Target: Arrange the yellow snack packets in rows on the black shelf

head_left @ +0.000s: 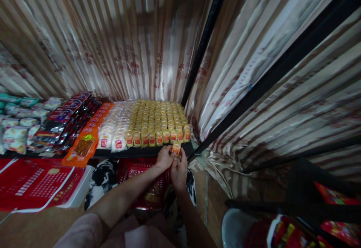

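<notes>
Between the fingers of my left hand [165, 158] and my right hand [179, 170] is a small yellow snack packet [176, 148] with a red and white label. Both hands are closed on it, just in front of the shelf's front edge. Behind it, rows of matching yellow packets [159, 122] stand on the black shelf [135, 152], labels facing me along the front row. White packets [113, 129] in clear wrap sit directly left of those rows. Below my forearms is a red basket [153, 197] with some yellow packets inside, partly hidden by my arms.
Orange snack bags [82, 148], dark red-and-black packets [64, 118] and white-and-green packets [21, 118] fill the shelf's left. A red crate [42, 182] lies low at left. Black rack posts [207, 41] rise before the striped curtain [135, 37]. A pale tub [235, 227] stands lower right.
</notes>
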Motion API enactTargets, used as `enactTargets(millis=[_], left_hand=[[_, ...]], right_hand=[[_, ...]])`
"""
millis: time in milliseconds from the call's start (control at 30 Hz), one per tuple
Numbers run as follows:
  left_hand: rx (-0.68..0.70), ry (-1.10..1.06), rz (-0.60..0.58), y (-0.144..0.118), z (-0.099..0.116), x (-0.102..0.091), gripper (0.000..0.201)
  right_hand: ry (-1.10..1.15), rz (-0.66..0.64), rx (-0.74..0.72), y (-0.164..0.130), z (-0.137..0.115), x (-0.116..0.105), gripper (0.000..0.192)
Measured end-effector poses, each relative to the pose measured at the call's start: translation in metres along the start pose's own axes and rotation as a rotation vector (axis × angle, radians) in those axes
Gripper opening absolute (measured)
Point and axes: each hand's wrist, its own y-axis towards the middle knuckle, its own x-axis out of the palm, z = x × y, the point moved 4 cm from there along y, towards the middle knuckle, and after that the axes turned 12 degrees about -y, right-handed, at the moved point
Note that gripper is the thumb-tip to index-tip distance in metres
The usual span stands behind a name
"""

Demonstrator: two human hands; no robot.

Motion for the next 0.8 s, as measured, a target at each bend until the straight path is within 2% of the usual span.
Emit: enactTargets(millis=[200, 367, 500, 633, 800], left_hand=[[-0.060, 0.071, -0.045, 0.033, 0.017, 0.032, 0.019], [-0.074, 0.179, -0.072, 0.047, 0.036, 0.047, 0.020], [-0.067, 0.177, -0.082, 0.051, 0.048, 0.055, 0.024], [-0.100, 0.171, -0.109, 0.050, 0.054, 0.059, 0.027], [-0.085, 0.214, -0.150, 0.048, 0.061, 0.058, 0.026]], right_hand=[[-0.100, 0.053, -0.068, 0.015, 0.019, 0.001, 0.058], [-0.141, 0.078, -0.063, 0.028, 0.040, 0.008, 0.060], [-0.171, 0.102, -0.104, 0.039, 0.054, 0.012, 0.063], [-0.221, 0.071, -0.151, 0.047, 0.069, 0.018, 0.067], [-0.259, 0.125, -0.186, 0.053, 0.073, 0.021, 0.059]])
